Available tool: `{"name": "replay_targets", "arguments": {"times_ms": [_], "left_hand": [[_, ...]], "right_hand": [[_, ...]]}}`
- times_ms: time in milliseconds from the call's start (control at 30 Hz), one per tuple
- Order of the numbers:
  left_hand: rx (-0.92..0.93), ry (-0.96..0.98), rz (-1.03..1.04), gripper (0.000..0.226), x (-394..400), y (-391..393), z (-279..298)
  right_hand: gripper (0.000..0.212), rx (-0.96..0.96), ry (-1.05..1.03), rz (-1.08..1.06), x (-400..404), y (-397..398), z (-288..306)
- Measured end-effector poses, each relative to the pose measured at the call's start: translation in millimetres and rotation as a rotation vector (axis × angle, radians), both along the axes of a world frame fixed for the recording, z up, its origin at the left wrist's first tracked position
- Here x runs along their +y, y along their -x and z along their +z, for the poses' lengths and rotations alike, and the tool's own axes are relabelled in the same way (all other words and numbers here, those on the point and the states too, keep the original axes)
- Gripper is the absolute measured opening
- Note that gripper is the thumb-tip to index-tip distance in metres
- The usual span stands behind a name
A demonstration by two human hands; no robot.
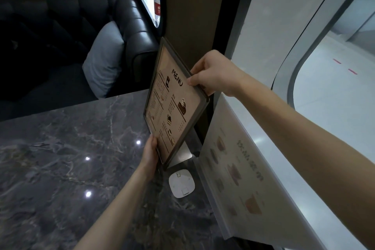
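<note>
The dark-framed beige menu board (pixel 174 99), headed "MENU", is held tilted above the grey marble tabletop (pixel 60 158). The right hand (pixel 213 73) pinches its upper edge; the left hand (pixel 151 153) grips its lower edge. A white rounded-square device (pixel 181 184) lies just below, beside a pale translucent drinks placard (pixel 233 168).

You're holding a dark-framed menu card (pixel 174 103), its beige face showing "MENU" above small pictures of drinks and cakes. It's facing you and tilting off upright, its lower corner sitting near the far right edge of the marble table (pixel 60 148).
</note>
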State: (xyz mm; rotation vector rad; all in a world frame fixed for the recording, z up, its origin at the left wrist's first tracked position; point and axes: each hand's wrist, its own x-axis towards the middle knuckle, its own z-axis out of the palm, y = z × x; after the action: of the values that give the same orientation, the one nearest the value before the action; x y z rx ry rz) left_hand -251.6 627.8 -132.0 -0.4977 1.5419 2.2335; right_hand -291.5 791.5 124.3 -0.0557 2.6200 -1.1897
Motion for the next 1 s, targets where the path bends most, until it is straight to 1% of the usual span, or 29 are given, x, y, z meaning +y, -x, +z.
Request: {"name": "replay_targets", "arguments": {"times_ms": [67, 200, 267, 400, 533, 667, 733, 800, 867, 933, 1000], "left_hand": [[-0.006, 0.009, -0.011, 0.04, 0.8, 3.7, 2.3], [-0.027, 0.021, -0.073, 0.053, 5.8, 11.2, 10.2], [-0.032, 0.028, -0.093, 0.054, 12.9, 11.8, 13.1], [-0.006, 0.048, -0.084, 0.05, 25.4, 7.7, 19.1], [0.051, 0.081, -0.077, 0.04, 30.8, 6.6, 15.3], [0.063, 0.102, -0.103, 0.036, 35.3, 3.2, 14.3], [0.068, 0.115, -0.099, 0.035, 35.9, 2.7, 14.2], [0.059, 0.119, -0.1, 0.034, 35.9, 1.5, 16.4], [0.069, 0.114, -0.105, 0.034, 35.9, 0.4, 17.6], [0.081, 0.102, -0.119, 0.034, 34.9, -0.4, 17.3], [0.092, 0.094, -0.139, 0.034, 35.3, -1.7, 16.6]], "right_hand": [[0.016, 0.003, -0.005, -0.027, 0.8, 1.1, -1.4], [0.014, 0.012, -0.026, -0.076, 5.6, 2.0, -2.5], [0.013, 0.029, -0.041, -0.09, 9.6, 1.1, -1.0], [0.015, 0.067, -0.068, -0.111, 15.6, -1.8, -0.2], [0.016, 0.177, -0.12, -0.135, 17.6, -6.1, -5.3], [0.018, 0.258, -0.086, -0.21, 20.7, -14.6, -12.8], [0.019, 0.242, -0.099, -0.214, 24.4, -19.7, -12.7], [0.016, 0.158, -0.121, -0.18, 27.9, -24.2, -10.2], [0.014, 0.09, -0.075, -0.157, 31.0, -26.4, -7.4], [0.013, 0.076, -0.045, -0.16, 32.1, -27.3, -5.8], [0.015, 0.079, -0.056, -0.166, 32.5, -27.1, -5.5]]}}
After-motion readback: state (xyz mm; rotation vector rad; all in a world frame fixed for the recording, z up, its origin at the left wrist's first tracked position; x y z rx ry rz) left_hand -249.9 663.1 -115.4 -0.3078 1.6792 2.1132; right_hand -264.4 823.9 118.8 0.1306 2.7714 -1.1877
